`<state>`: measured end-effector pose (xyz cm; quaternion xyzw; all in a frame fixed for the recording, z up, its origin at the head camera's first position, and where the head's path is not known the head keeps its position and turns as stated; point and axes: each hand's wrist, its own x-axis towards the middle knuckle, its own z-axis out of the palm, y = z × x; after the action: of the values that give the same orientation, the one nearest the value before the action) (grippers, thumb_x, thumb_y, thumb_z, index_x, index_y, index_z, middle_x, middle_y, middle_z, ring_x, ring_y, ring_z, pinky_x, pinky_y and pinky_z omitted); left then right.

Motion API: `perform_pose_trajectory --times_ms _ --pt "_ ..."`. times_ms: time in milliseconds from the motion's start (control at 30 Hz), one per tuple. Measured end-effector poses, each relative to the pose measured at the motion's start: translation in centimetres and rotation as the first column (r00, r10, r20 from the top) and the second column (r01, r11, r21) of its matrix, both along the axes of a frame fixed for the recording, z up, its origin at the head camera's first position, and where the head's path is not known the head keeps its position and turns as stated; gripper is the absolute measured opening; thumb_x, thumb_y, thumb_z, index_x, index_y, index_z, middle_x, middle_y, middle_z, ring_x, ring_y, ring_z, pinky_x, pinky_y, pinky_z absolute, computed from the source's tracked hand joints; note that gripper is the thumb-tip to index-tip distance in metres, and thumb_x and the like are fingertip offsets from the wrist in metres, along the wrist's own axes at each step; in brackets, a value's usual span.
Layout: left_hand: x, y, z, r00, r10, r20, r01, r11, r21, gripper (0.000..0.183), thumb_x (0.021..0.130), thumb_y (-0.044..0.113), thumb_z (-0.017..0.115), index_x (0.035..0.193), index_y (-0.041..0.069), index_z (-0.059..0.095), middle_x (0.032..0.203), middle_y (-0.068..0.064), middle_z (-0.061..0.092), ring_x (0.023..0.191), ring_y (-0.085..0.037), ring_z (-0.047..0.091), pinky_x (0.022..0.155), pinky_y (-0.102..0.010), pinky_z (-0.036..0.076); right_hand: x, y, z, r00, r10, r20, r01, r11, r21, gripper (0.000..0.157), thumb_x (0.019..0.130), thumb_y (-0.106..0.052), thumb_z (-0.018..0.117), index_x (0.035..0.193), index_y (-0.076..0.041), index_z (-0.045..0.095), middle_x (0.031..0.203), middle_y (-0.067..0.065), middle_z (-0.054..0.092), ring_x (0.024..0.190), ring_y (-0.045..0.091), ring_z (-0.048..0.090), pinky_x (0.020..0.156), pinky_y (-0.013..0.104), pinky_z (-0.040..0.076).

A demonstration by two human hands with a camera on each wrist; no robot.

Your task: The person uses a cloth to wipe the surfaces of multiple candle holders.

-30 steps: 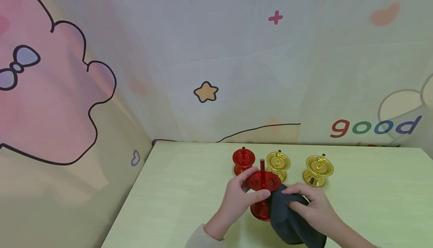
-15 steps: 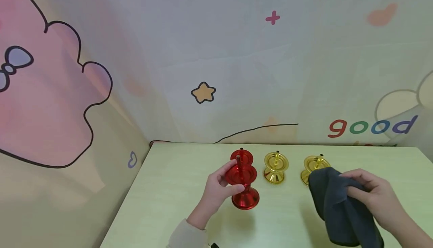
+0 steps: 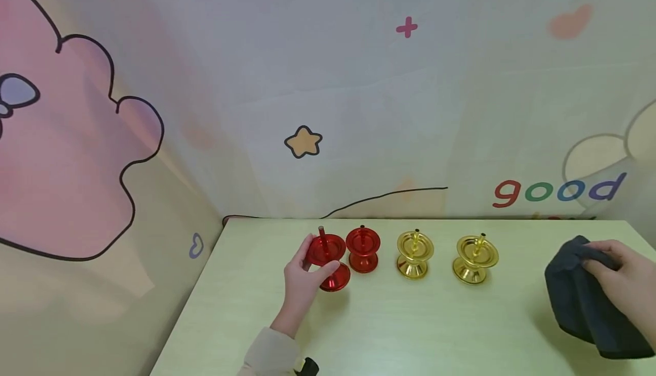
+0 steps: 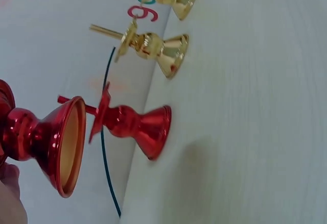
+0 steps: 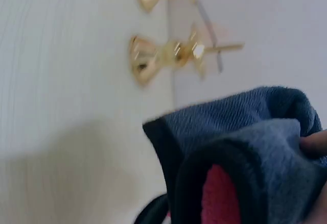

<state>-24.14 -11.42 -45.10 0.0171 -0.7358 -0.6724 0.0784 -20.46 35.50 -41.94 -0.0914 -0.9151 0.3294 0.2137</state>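
In the head view my left hand (image 3: 299, 287) grips a shiny red candle holder (image 3: 335, 279) by its dish, thumb in front. The left wrist view shows the hollow underside of its base (image 4: 71, 150), raised off the table. Close on its right stands a second red candle holder (image 3: 363, 262). My right hand (image 3: 627, 282), at the right edge, pinches a folded dark grey-blue cloth (image 3: 579, 302) above the table. A red patch (image 5: 220, 198) shows inside the cloth's fold in the right wrist view.
Two gold candle holders, one near the middle (image 3: 413, 266) and one farther right (image 3: 471, 270), stand upright in the row. The pale table (image 3: 410, 330) ends at a printed wall hanging (image 3: 359, 108) behind and at the left.
My left hand has carried the red candle holder left and back, from in front of the row to its left end. My right hand has drawn the cloth away to the right.
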Motion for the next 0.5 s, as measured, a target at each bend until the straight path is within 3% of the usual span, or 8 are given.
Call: perform_pose_trajectory --times_ms 67,133,200,367,500 --pt "-0.3 -0.3 -0.5 0.999 0.050 -0.004 -0.050 0.999 -0.009 0.078 0.066 0.028 0.077 0.134 0.016 0.039 0.132 -0.004 0.046 0.122 -0.026 0.043 0.088 -0.040 0.046 -0.6 0.4 -0.1 0.998 -0.044 0.049 0.039 0.994 0.104 0.019 0.081 0.001 0.054 0.099 0.007 0.053 0.092 0.012 0.065 0.070 -0.001 0.056 0.064 0.025 0.046" --pt "-0.7 -0.5 -1.0 0.995 0.104 -0.004 -0.104 0.994 -0.013 0.079 0.066 0.029 0.077 0.134 0.016 0.040 0.132 -0.004 0.047 0.122 -0.026 0.043 0.089 -0.041 0.045 -1.3 1.1 -0.6 0.986 -0.089 0.144 0.060 0.979 0.193 0.023 0.082 -0.003 0.052 0.103 0.005 0.051 0.107 0.036 0.050 0.082 0.027 0.058 0.071 0.043 0.044" --pt "-1.1 -0.8 -1.7 0.988 0.157 -0.007 -0.157 0.987 -0.022 0.079 0.065 0.030 0.078 0.133 0.016 0.040 0.131 -0.004 0.047 0.122 -0.026 0.043 0.091 -0.042 0.043 -1.9 1.7 -1.2 0.966 -0.115 0.233 0.055 0.967 0.250 0.026 0.083 -0.006 0.050 0.107 0.005 0.049 0.110 0.038 0.046 0.091 0.053 0.045 0.069 0.057 0.037" --pt "-2.1 -1.3 -3.4 0.966 0.258 0.011 -0.257 0.964 -0.062 0.082 0.064 0.035 0.077 0.134 0.015 0.039 0.134 -0.003 0.044 0.123 -0.026 0.040 0.093 -0.041 0.042 -3.0 2.2 -3.1 0.934 -0.146 0.325 0.043 0.951 0.306 0.030 0.082 -0.010 0.049 0.109 0.005 0.047 0.107 0.037 0.048 0.075 0.051 0.049 0.050 0.047 0.038" --pt "-3.0 -1.3 -4.3 0.951 0.307 0.019 -0.305 0.949 -0.080 0.083 0.064 0.037 0.077 0.134 0.013 0.039 0.136 -0.004 0.042 0.124 -0.027 0.040 0.094 -0.039 0.042 -3.8 1.5 -4.0 0.925 -0.150 0.350 0.060 0.965 0.255 0.039 0.088 -0.020 0.047 0.119 0.003 0.043 0.113 0.037 0.045 0.081 0.053 0.048 0.051 0.047 0.039"
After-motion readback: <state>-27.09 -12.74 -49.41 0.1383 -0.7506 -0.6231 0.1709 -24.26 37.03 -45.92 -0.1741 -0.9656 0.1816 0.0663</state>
